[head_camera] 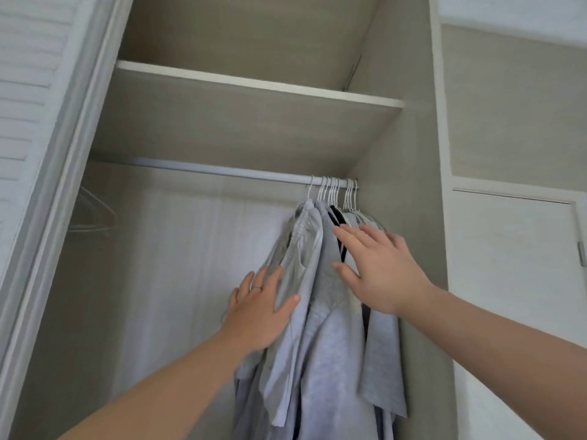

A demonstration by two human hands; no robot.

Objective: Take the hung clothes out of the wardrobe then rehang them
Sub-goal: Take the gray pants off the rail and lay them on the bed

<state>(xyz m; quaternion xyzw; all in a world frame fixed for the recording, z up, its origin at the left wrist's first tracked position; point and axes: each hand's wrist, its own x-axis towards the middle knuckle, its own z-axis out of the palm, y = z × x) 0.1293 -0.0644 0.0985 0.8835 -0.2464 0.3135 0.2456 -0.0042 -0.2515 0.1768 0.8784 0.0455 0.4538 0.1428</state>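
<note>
Right now your left hand [259, 308] lies flat, fingers spread, against the grey clothes [320, 312]; your right hand [378, 271], wide open, touches them beside it.

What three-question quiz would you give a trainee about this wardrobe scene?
1. True or false: the clothes hang bunched at the left end of the rail.
2. The left hand: A grips the rail; B lies flat on the clothes; C hangs idle.
3. Which hand wears the ring?

Key: 1 false, they hang at the right end; 2 B; 3 left.
</note>
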